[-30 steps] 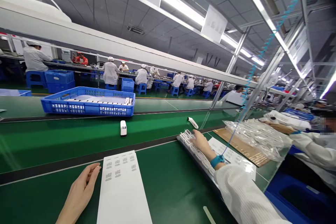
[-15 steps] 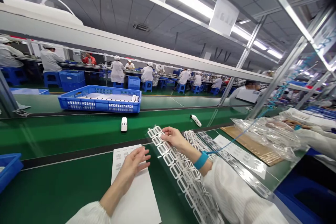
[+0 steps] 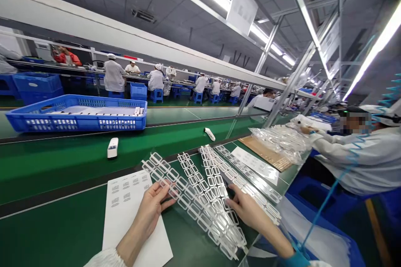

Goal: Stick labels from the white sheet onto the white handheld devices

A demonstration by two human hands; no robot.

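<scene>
The left hand (image 3: 149,205) and right hand (image 3: 250,217) span a clear film sheet of white rectangular frames (image 3: 197,200), which lies between them with fingers curled at its edges; whether they pinch it or only touch it, the view does not settle. All its frames sit in rows on the film, and none lies loose near either hand. Under the left hand is a printed white paper sheet (image 3: 127,204). Beyond the right hand runs a film strip of frames (image 3: 250,183), and farther out a heap of clear plastic bags (image 3: 278,139) rests on brown cardboard (image 3: 266,154). Ahead of both hands, a white handheld device (image 3: 112,147) sits on the green conveyor belt (image 3: 62,162), with a co-worker (image 3: 360,162) working off to the right.
</scene>
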